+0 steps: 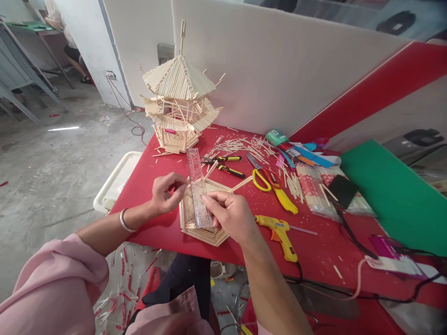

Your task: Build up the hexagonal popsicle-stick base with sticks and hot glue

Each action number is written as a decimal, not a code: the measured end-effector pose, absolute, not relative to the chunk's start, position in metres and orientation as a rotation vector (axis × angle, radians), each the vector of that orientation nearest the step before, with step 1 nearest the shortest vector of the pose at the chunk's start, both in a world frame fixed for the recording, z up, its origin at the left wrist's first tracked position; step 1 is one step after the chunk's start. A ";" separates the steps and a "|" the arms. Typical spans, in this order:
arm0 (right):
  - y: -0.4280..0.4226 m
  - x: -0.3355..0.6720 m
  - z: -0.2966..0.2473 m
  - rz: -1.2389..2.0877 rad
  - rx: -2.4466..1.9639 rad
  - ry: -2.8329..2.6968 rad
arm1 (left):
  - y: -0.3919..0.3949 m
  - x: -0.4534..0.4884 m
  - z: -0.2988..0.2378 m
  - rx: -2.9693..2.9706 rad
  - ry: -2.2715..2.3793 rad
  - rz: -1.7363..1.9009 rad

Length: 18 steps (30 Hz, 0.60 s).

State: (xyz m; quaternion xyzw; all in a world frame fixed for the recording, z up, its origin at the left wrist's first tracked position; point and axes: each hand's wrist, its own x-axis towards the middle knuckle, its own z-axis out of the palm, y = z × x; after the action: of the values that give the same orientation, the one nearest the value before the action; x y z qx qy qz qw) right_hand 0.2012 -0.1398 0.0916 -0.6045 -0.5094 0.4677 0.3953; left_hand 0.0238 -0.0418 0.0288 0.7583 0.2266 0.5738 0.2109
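Observation:
A clear plastic ruler is pinched between the thumb and fingers of my right hand. It lies lengthwise above a hexagonal base of glued wooden sticks, covering part of it. Left of the ruler, my left hand is closed in a pinch near its edge; whatever the fingertips hold is too small to make out. Beyond the ruler stands a pavilion model built of similar sticks, with two roof tiers.
On the red table lie black-and-yellow pliers, yellow-handled scissors, a yellow glue gun with a cable, and scattered sticks. Bagged sticks sit near a green board. A white wall panel rises behind.

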 end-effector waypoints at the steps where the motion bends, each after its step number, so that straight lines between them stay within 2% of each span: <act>1: -0.140 0.201 0.092 1.184 -1.532 -1.293 | -0.042 0.023 0.029 2.160 0.591 1.593; 10: -0.139 0.200 0.092 1.180 -1.529 -1.299 | -0.042 0.027 0.021 2.431 0.180 1.397; 18: -0.140 0.200 0.092 1.162 -1.539 -1.301 | -0.040 0.030 0.010 2.444 0.125 1.121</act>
State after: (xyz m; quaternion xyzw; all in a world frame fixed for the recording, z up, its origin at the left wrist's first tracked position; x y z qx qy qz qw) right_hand 0.2002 -0.1396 0.0918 -0.6073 -0.5133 0.4586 0.3967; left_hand 0.0301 -0.0397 0.0105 0.8850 0.0451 0.4061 0.2232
